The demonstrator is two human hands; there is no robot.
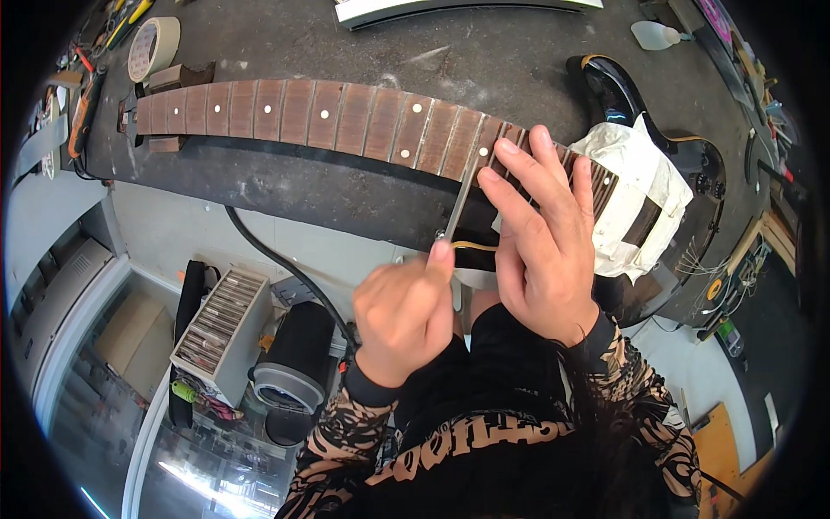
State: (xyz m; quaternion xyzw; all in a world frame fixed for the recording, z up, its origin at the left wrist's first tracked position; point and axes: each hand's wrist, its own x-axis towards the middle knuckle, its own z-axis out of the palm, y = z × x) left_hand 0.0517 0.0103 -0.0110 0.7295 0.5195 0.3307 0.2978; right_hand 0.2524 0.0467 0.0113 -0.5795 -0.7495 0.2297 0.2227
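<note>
An electric guitar lies across the dark bench, its brown fretboard [346,117] with white dots running to the left. Its glossy black body [705,160] is at the right, partly covered with whitish masking paper [618,246]. My left hand [402,307] is closed around the near end of a slim, straight metal tool [462,201]. That tool reaches up onto the fretboard, roughly in line with the frets; its exact kind is unclear. My right hand [549,233] holds nothing. Its fingers are spread over the upper frets, with fingertips beside the tool's far end.
A wooden support [183,78] sits under the neck near the headstock, with a tape roll [156,49] behind it. A squeeze bottle [657,35] stands at the far right. Below the bench edge are a black cable [281,259], a rack of thin cases [223,324] and a dark cylinder [298,355].
</note>
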